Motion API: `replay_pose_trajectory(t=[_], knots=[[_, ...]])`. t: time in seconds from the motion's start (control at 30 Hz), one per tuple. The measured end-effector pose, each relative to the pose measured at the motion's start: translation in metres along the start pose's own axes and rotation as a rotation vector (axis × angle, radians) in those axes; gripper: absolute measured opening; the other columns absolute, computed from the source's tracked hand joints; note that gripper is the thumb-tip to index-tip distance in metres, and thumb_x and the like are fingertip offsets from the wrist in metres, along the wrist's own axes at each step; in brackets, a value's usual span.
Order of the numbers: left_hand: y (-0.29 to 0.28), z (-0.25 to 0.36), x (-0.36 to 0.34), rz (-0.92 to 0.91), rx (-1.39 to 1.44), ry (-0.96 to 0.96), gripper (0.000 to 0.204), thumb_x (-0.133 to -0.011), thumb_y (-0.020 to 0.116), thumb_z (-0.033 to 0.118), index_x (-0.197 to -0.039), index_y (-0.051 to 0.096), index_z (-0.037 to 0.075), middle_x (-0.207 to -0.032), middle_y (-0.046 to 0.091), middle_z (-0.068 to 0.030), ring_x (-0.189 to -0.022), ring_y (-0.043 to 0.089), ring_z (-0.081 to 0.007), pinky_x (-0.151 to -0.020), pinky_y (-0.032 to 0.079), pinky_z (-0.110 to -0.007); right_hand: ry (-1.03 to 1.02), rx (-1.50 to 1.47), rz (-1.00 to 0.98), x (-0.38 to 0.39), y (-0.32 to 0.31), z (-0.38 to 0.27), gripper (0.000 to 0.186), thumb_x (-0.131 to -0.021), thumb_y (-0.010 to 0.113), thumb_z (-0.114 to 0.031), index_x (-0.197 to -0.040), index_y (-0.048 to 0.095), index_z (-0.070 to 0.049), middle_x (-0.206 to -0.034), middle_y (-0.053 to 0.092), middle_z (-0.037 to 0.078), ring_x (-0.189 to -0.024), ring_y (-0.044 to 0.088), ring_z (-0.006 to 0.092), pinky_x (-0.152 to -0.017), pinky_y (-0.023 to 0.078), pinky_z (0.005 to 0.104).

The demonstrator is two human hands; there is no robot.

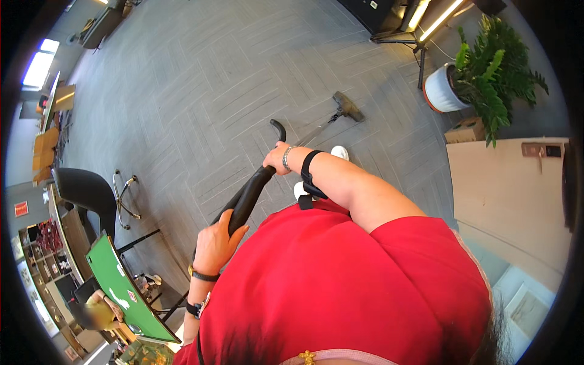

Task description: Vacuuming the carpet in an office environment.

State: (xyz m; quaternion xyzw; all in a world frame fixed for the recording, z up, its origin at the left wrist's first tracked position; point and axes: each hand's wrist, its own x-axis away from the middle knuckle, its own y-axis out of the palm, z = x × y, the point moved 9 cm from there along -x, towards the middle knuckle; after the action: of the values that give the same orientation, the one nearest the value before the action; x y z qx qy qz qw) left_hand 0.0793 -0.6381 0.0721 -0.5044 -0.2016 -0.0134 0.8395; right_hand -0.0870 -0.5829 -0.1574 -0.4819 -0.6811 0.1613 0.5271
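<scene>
My left hand grips a long black hose at the lower middle of the head view, its fingers wrapped round it. Farther along, my right hand is closed on the same hose, just below a curved black handle end. Beyond them a thin metal tube runs to a dark floor head on the grey carpet. My white shoes show behind my right forearm.
At right are a potted plant, cardboard box, door and lamp stand. At left are an office chair and green-topped table with a seated person. A dark cabinet stands ahead.
</scene>
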Motion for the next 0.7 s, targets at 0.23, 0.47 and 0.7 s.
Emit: replay_pose_trajectory(t=[0.23,0.47,0.7], knots=[[0.006,-0.020,-0.018,-0.023,0.085,-0.138,0.044,-0.092,0.066,0.040,-0.115,0.058,0.003,-0.079,0.068,-0.0242,-0.074,0.067,-0.0435,-0.063,0.053,-0.050,-0.076,0.023,-0.030,-0.019,-0.006,0.010,0.035,-0.071,0.066,-0.009,-0.102,0.068,-0.024,-0.097,0.073,0.001,-0.103,0.068,0.0210,-0.094,0.039,0.0441],[0.001,0.031,-0.140,-0.073,0.075,0.024,0.041,-0.093,0.063,0.043,-0.114,0.060,0.008,-0.075,0.068,-0.0206,-0.071,0.066,-0.0421,-0.062,0.051,-0.050,0.086,-0.069,0.017,0.012,-0.033,0.139,0.027,-0.077,0.066,-0.011,-0.100,0.069,-0.024,-0.104,0.073,0.001,-0.107,0.068,0.0225,-0.094,0.041,0.0482],[0.006,0.123,-0.301,-0.310,-0.001,0.237,0.044,-0.095,0.056,0.051,-0.111,0.059,0.010,-0.080,0.068,-0.0208,-0.078,0.066,-0.0431,-0.068,0.051,-0.052,0.298,-0.113,0.245,0.082,-0.058,0.310,0.021,-0.080,0.065,-0.013,-0.099,0.066,-0.022,-0.110,0.070,0.002,-0.114,0.063,0.0248,-0.092,0.045,0.0485]])
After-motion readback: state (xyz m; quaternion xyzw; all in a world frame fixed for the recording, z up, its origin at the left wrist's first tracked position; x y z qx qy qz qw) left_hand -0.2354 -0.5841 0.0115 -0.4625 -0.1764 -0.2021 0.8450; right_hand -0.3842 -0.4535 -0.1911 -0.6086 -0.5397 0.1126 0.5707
